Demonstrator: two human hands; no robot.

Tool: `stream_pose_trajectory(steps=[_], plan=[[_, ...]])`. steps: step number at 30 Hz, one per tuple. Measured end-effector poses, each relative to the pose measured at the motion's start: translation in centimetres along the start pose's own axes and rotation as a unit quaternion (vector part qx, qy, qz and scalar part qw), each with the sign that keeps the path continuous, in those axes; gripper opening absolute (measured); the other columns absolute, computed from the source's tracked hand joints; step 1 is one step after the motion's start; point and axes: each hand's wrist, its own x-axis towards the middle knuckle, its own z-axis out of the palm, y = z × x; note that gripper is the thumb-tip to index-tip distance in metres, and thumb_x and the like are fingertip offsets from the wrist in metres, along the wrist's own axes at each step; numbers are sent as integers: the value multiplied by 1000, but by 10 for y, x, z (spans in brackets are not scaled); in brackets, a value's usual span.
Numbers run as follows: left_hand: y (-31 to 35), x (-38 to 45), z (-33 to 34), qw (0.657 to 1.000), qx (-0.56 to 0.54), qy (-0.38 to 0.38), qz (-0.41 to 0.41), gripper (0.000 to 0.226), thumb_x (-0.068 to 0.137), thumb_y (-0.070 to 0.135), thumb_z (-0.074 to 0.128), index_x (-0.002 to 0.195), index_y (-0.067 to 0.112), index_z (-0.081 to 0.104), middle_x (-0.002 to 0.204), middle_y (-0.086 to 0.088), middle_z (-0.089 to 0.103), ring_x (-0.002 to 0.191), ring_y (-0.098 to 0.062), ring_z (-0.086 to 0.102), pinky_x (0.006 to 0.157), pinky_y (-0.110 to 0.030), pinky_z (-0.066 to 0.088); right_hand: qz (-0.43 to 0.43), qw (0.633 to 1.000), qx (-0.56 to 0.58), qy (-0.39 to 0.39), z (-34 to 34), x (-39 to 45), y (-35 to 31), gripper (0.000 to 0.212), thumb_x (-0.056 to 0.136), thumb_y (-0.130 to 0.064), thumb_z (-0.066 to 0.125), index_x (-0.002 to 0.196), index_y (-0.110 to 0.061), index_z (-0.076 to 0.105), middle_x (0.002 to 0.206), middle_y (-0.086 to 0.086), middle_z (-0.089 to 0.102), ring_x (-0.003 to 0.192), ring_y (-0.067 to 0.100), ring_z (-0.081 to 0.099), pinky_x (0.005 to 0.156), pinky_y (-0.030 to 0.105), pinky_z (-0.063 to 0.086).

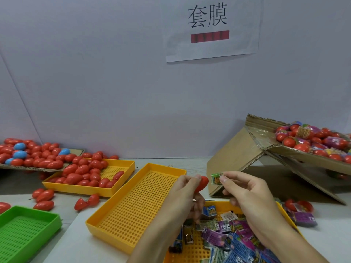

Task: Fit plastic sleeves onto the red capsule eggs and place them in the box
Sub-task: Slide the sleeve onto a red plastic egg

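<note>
A red capsule egg (201, 184) is pinched in the left hand (187, 188) fingers above the desk (79, 230); a green printed sleeve (216, 179), lettering illegible, is pinched by the right hand (245, 192). "套膜" is printed on the wall sign (209, 27).

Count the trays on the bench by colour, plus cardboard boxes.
Yellow trays: 3 — holding red eggs, bare, holding printed sleeves
Green trays: 1
Cardboard boxes: 1, tilted at right
Flat cardboard sheet under eggs at left, not counted as a box
Total: 5
</note>
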Motion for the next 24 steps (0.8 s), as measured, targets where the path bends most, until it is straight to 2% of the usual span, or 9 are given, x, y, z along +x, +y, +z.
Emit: stream_pose_trajectory(steps=[5,9,12,18,24], plan=[[-2,-1,0,999,9,-35,-5,26,100,41,52,109,17,56,56,-3,57,46,-17,49,45,-27,43,-14,1000,-9,-9,-1,-1,1,7,88,-22,71,90,-27,75,75,-8,74,60,-5,62,65,24,46],[-1,-1,0,999,-30,-39,-8,26,100,41,52,108,17,59,60,-7,58,47,-18,49,47,-27,43,-37,999,-15,-34,-2,-2,0,9,89,-16,70,92,-23,75,74,-5,74,59,-3,62,57,14,48],[0,0,-1,997,-64,-35,-3,27,99,42,51,107,16,59,60,-9,58,46,-19,48,48,-28,43,-55,997,-23,-54,-1,-3,-1,10,89,-14,69,94,-21,75,75,-5,75,60,-3,63,57,10,48],[0,-1,-1,998,-49,-41,-2,27,99,39,54,103,13,59,66,-9,61,49,-18,50,51,-28,47,-80,994,-39,-70,-2,-5,-3,11,88,-14,69,94,-19,78,82,-2,77,79,6,71,62,12,49],[3,-2,2,994,-88,-57,9,24,98,31,56,105,9,62,65,-6,57,51,-17,48,52,-28,47,-102,989,-77,-68,-1,-6,-3,11,87,-18,70,95,-23,77,84,-8,77,84,5,71,68,14,52]])
